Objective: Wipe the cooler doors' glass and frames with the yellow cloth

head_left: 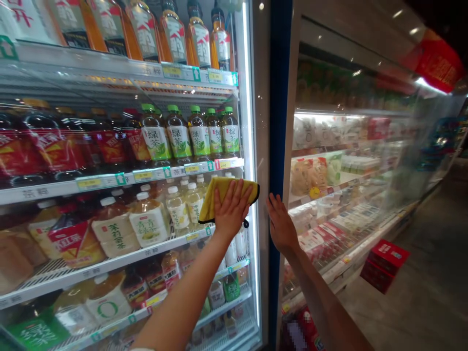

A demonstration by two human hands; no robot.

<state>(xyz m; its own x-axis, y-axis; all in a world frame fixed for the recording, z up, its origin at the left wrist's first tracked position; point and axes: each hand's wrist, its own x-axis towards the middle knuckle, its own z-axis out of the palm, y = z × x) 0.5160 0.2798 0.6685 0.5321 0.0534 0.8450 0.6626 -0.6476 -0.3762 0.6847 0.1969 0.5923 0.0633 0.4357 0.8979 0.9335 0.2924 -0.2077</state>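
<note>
My left hand (232,207) presses a folded yellow cleaning cloth (207,204) with a dark edge flat against the glass door of a drinks fridge. Its fingers are spread over the cloth and point upward. Behind the glass, near the cloth, stand bottles with white caps (178,207). To the right, my right hand (281,222) rests at the door frame (262,146), beside the dark blue panel (280,122). Nothing shows in that hand, and its fingers are stretched out.
Fridge shelves hold green tea bottles (199,136), dark red-labelled bottles (44,141) and amber bottles (173,34). On the right runs an open chilled display (329,195) with packaged goods. A red box (383,265) is beside it, near the aisle floor (413,302).
</note>
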